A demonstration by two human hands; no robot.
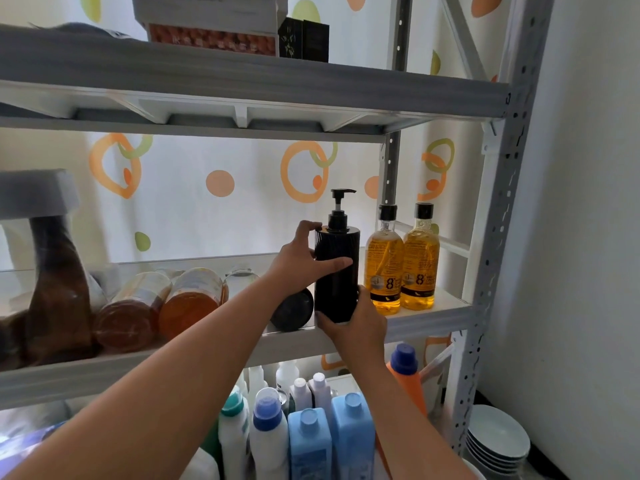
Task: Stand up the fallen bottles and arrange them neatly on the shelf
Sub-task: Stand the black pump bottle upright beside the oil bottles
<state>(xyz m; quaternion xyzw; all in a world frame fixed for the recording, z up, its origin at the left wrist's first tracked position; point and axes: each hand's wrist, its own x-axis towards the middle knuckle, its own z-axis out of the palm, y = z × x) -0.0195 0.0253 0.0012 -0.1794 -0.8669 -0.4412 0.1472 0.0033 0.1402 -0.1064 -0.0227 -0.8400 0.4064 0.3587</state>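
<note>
The black pump bottle is standing upright on the middle shelf, right at the front edge and toward the right end. Both hands are gripping it. The left hand is wrapping the upper half, thumb lying across the front and fingertips curling up at the shoulder. The right hand is cupping the base from about 5 o'clock, fingers curled round the bottom.

Just beside it at 3 o'clock, two amber bottles with black caps are standing side by side. A big "8" is showing on each label; the rest is too small to read. At 9 o'clock another black bottle is lying on its side behind the left forearm. Further that way two orange bottles are lying down too, labels blurred. Down at 6 o'clock, blue and white detergent bottles are standing on the lower level.
</note>
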